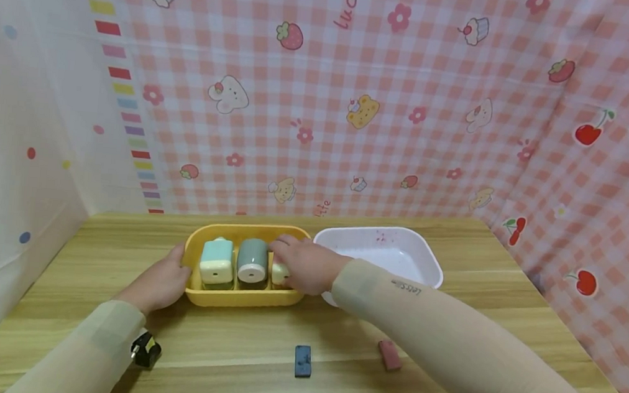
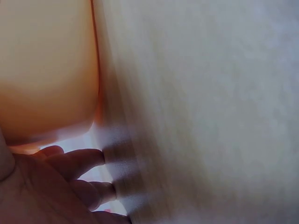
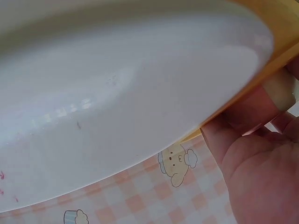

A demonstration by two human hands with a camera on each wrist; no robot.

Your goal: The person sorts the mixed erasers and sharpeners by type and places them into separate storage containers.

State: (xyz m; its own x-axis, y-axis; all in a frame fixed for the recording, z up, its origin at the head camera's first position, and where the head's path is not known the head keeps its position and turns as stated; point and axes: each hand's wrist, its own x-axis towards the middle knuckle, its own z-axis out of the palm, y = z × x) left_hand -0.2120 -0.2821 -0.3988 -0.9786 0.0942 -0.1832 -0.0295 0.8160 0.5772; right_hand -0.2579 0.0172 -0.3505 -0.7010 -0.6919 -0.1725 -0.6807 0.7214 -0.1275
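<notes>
The right hand (image 1: pixel 311 266) is gripping, seemingly settling, a pink-and-cream container (image 1: pixel 279 273) in the yellow bin (image 1: pixel 243 301), the left hand (image 1: pixel 161 281), fingers spread, is touching its left end, and gentle release is probably being called for next.

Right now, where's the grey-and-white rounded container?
In the head view, the grey-and-white rounded container sits in the yellow oblong tray, between the mint-and-cream boxy container on its left and the right hand.

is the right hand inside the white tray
No, the right hand reaches into the yellow tray, its fingers on a pink-and-cream container.
</notes>
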